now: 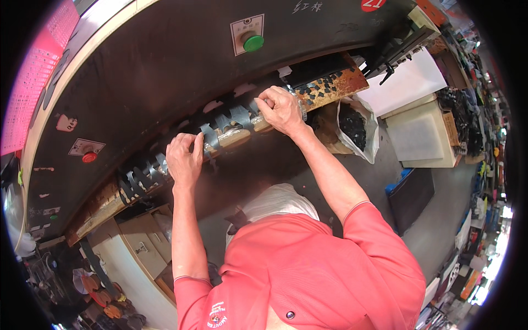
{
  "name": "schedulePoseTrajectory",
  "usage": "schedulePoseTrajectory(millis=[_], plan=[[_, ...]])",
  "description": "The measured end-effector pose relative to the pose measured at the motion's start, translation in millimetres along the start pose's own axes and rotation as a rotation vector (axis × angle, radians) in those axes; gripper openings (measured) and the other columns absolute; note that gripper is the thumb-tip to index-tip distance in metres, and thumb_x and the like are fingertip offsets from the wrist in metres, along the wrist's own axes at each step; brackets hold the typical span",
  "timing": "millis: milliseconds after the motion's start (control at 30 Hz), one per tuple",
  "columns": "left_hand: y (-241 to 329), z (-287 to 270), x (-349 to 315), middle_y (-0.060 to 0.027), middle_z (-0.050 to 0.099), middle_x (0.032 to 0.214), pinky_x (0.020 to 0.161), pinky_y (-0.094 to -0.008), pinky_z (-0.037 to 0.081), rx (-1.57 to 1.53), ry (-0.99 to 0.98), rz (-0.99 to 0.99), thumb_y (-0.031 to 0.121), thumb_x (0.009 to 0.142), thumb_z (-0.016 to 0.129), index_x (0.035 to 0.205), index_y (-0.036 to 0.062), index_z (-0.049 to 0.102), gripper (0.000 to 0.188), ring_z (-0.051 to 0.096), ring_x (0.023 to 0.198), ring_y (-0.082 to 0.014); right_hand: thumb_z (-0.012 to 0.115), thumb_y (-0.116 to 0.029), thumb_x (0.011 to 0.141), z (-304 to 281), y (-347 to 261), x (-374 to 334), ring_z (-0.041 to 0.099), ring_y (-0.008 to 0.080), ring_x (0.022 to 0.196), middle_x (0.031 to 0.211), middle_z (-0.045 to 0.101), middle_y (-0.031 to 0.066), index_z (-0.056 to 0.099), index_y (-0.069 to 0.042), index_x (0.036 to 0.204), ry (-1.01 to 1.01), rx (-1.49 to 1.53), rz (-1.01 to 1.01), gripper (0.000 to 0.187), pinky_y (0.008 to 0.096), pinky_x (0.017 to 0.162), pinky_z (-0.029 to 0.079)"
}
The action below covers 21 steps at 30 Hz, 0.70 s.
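My left hand (184,159) rests at the wooden ledge (236,138) of a dark machine, its fingers curled inward. Just right of its thumb lies a dark flat strip (209,137), draped over the ledge. My right hand (281,111) is farther right along the same ledge, thumb and fingers bent together. What either hand holds, if anything, is hidden. Between the hands lie more dark strips (241,115). Left of my left hand, several black curved strips (135,182) hang across the ledge.
The dark machine front (165,71) carries a green button (253,43) and a red button (89,157). Small black pieces (319,88) stick to the ledge's right end. Below it hangs a white bag (369,132) with dark scraps. A pink basket (38,82) stands far left, drawers (142,246) below.
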<state>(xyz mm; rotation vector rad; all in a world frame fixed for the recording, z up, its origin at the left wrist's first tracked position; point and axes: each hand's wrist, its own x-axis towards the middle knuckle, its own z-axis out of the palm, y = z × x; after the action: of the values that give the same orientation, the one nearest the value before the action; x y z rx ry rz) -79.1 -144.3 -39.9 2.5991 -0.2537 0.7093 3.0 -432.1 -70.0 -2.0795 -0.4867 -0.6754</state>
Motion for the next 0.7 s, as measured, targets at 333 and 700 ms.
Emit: schedulePoseTrajectory(millis=[333, 700], plan=[[2.8, -4.9, -3.1, -0.0103, 0.066, 0.083, 0.077, -0.0443, 0.046, -0.047, -0.055, -0.064, 0.017, 0.094, 0.079, 0.08, 0.0031, 0.069, 0.023, 0.064, 0.084, -0.0332, 0.075, -0.011, 0.089, -5.1, -1.3, -1.6, 0.063, 0.0331, 0.072, 0.073, 0.061, 0.011, 0.067, -0.003, 0.081, -0.066, 0.019, 0.082, 0.014, 0.0446, 0.066, 0.05], [2.1, -34.7, 54.8, -0.0172, 0.072, 0.091, 0.076, -0.0479, 0.055, -0.166, -0.491, -0.224, 0.021, 0.095, 0.078, 0.088, 0.0013, 0.077, 0.021, 0.071, 0.086, -0.0385, 0.086, -0.019, 0.087, 2.0, 7.2, 79.1, 0.068, 0.031, 0.089, 0.104, 0.071, 0.0171, 0.074, 0.004, 0.111, -0.089, -0.177, -0.034, 0.035, 0.0384, 0.076, 0.057]])
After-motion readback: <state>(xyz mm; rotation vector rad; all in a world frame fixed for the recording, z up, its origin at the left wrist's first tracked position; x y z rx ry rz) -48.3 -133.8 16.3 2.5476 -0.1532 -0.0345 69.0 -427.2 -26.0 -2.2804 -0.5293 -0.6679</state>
